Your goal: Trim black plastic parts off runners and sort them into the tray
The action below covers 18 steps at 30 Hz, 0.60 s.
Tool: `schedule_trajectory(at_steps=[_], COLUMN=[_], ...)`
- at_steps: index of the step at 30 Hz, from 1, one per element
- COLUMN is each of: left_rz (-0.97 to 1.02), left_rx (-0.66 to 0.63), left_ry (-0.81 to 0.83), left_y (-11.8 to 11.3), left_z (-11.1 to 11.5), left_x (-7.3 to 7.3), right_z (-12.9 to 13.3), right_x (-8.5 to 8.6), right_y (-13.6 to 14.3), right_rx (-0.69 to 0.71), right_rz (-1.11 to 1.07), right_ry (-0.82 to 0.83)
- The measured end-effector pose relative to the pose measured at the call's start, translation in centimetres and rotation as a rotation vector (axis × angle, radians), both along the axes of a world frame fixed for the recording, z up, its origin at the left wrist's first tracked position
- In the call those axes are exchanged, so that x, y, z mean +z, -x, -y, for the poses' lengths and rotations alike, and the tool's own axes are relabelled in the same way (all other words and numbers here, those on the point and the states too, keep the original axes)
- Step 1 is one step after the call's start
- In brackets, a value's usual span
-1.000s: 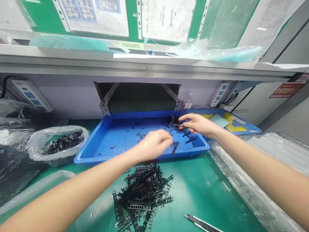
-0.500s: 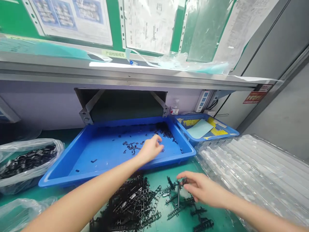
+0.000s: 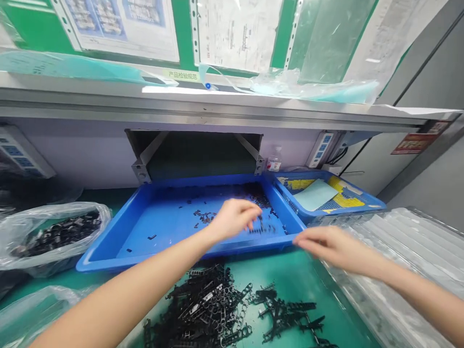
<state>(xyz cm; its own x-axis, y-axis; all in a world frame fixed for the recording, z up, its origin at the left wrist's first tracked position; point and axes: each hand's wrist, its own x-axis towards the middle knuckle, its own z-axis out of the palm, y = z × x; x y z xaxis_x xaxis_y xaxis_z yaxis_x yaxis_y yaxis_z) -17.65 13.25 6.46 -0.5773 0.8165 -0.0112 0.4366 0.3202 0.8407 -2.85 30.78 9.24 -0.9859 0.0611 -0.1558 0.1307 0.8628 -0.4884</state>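
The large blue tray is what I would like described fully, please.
The large blue tray is shallow and rectangular, plastic-looking, with sloping walls, lying on the green surface. Small black pieces scatter its floor, densest at the far right. The left hand is above it; whether the right hand touches its rim is unclear.

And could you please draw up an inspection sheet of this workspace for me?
Surface: green tabletop, partly covered.
Job's things: small black pieces in blue tray; black pile in front.
Clutter: plastic bag at left; blue basket and bottle at right.
Hands: left hand over tray, blurred black part beneath it; right hand near tray's corner, grips unclear.
Cables: dark cables beside power strip.
Surroundings: shelf and papers above.
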Motion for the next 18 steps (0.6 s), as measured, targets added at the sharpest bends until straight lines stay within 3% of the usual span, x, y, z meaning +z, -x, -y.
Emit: schedule_trajectory(at_steps=[2,4,6,8,11,13,15,18], left_rz=[0.010,-0.077,-0.189,-0.247,-0.285,-0.324,-0.296,-0.200], left_rx=[-0.140,-0.303,-0.403,-0.435,-0.310,-0.087,0.202,0.380], left_ry=[0.011,0.015,0.034,0.055,0.101,0.223,0.492,0.650], left_y=[-2.6,-5.0,-6.5,-6.6,-3.5,0.5,5.1,10.6], left_z=[1.8,3.2,4.3,5.3,7.5,9.8,12.7,17.2], left_x=[-0.3,-1.4,-2.7,-3.4,-3.1,-2.6,-2.5,-4.0], right_z=[-1.6,-2.3,-1.9,-0.6,2.1,3.6,4.9,6.6], right_x=[0.3,0.0,-1.0,-2.6,-5.2,-6.6,-7.8,-9.5], right_y=[2.1,4.2,6.1,7.8,10.2,12.0,14.2,17.2], right_rx=[-0.105,-0.139,-0.059,0.116,0.434,0.623,0.808,1.100], right_rz=[-0.073,-0.099,-0.110,-0.143,-0.217,-0.257,-0.297,-0.341], right_ry=[-0.024,-0.057,-0.129,-0.222,-0.348,-0.419,-0.458,-0.467])
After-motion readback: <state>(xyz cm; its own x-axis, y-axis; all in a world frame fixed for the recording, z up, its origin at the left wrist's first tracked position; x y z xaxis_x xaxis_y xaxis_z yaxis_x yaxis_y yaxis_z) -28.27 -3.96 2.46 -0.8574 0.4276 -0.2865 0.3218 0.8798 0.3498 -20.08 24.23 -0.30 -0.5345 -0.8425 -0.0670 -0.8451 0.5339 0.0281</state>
